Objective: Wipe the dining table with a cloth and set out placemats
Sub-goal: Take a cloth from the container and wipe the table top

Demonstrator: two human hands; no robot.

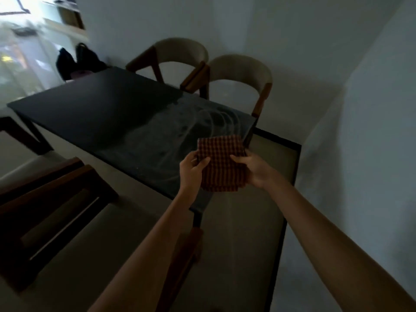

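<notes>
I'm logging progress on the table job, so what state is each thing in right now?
Cloth: folded, held up over the table's near corner.
Left hand: grips the cloth's left edge.
Right hand: grips the cloth's right edge.
Table: smeared with wipe streaks at the near end, far end unstreaked; no placemats on it.
Two chairs: pushed in at the far side.

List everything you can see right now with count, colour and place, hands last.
dining table: one, black, centre, with pale wipe streaks on its near-right part
cloth: one, red-and-dark checked, folded, held above the table's near corner
chairs with pale backs: two, cream with brown wood arms, far side of the table
dark wood chair: one, near left, partly in view
dark bags: probably two, black, beyond the table's far-left end, blurred
left hand: grips the cloth's left edge
right hand: grips the cloth's right edge
</notes>
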